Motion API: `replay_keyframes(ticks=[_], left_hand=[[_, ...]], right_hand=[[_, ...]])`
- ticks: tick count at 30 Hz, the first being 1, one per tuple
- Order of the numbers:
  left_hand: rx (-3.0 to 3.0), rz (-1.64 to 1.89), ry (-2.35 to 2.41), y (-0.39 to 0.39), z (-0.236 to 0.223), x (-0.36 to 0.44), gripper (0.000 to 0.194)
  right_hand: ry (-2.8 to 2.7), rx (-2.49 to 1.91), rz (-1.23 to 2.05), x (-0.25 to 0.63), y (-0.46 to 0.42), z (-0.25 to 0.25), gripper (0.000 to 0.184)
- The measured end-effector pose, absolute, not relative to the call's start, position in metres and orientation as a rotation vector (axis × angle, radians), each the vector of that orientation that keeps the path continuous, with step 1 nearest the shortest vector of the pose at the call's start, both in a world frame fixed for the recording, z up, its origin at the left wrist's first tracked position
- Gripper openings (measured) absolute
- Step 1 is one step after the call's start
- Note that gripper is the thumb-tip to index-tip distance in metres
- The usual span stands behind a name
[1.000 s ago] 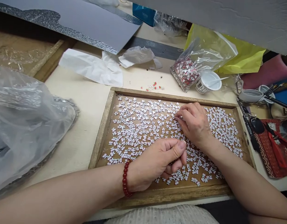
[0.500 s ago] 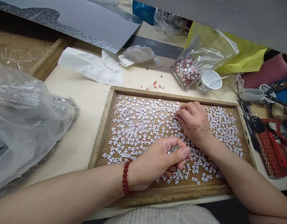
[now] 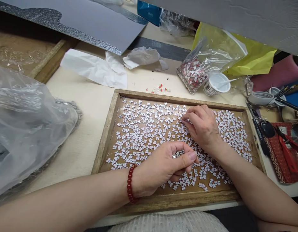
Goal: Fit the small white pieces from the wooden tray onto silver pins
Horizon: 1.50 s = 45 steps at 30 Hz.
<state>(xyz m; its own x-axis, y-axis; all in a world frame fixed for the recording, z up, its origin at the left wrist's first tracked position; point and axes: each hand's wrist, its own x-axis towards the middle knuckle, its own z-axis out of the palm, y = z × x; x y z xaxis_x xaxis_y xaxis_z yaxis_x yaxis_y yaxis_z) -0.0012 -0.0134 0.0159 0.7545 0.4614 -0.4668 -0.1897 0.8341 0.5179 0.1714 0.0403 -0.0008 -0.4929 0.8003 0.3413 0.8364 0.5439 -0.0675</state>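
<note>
A shallow wooden tray (image 3: 174, 202) lies in front of me, its bottom covered with many small white charms (image 3: 136, 138) set out close together. My left hand (image 3: 168, 164), with a red bead bracelet (image 3: 131, 183) at the wrist, is curled above the tray's near middle. It is closed around a cluster of small silvery metal pieces (image 3: 178, 154), partly hidden by the fingers. Further back, my right hand (image 3: 201, 127) rests over the charms with thumb and fingertips pinched together. A tiny light piece shows at the fingertips, too small to name.
Behind the tray lie white tissues (image 3: 95, 67), small red-and-green charms (image 3: 160, 87), a clear bag of red-and-white pieces (image 3: 193, 72) and a white cup (image 3: 216, 84). Red-handled pliers (image 3: 288, 154) and pens lie at right. A large plastic bag (image 3: 28, 129) fills the left.
My left hand has shifted very slightly, and the metal pieces in it sit a little differently. My right hand stays in nearly the same place.
</note>
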Motion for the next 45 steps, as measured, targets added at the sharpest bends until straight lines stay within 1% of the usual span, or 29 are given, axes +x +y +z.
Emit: replay_keyframes(ticks=[4, 13, 21, 23, 25, 28, 31, 33, 36, 41, 43, 45], left_hand=[[0.472, 0.345, 0.644, -0.013, 0.017, 0.000, 0.029], [0.457, 0.369, 0.656, -0.014, 0.016, -0.001, 0.034], [0.537, 0.409, 0.638, -0.015, 0.012, -0.001, 0.049], [0.507, 0.419, 0.619, -0.015, 0.013, -0.001, 0.046], [0.459, 0.447, 0.625, -0.014, 0.014, -0.001, 0.038], [0.408, 0.511, 0.645, -0.013, 0.014, -0.001, 0.028], [0.395, 0.564, 0.663, -0.013, 0.012, -0.001, 0.031], [0.395, 0.579, 0.692, -0.013, 0.011, -0.001, 0.034], [0.392, 0.562, 0.711, -0.012, 0.012, -0.002, 0.039], [0.487, 0.518, 0.658, -0.012, 0.015, -0.004, 0.031], [0.530, 0.493, 0.632, -0.012, 0.016, -0.005, 0.031], [0.576, 0.440, 0.611, -0.012, 0.016, -0.005, 0.035]], right_hand=[[-2.454, -1.346, -0.109, 0.171, 0.041, -0.002, 0.012], [-2.475, -1.354, -0.139, 0.171, 0.042, -0.005, 0.015], [-2.480, -1.335, -0.121, 0.173, 0.041, 0.001, 0.013], [-2.473, -1.342, -0.121, 0.175, 0.040, 0.005, 0.011], [-2.449, -1.326, -0.086, 0.177, 0.037, 0.009, 0.007], [-2.386, -1.194, 0.155, 0.176, 0.030, 0.019, 0.003], [-2.306, -0.990, 0.559, 0.173, 0.021, 0.030, 0.003], [-2.250, -0.905, 0.768, 0.170, 0.016, 0.034, 0.003], [-2.187, -0.882, 0.944, 0.171, 0.013, 0.035, 0.009], [-2.148, -0.800, 1.224, 0.177, 0.015, 0.038, 0.023], [-2.167, -0.755, 1.331, 0.180, 0.016, 0.041, 0.023], [-2.191, -0.736, 1.407, 0.182, 0.017, 0.044, 0.019]])
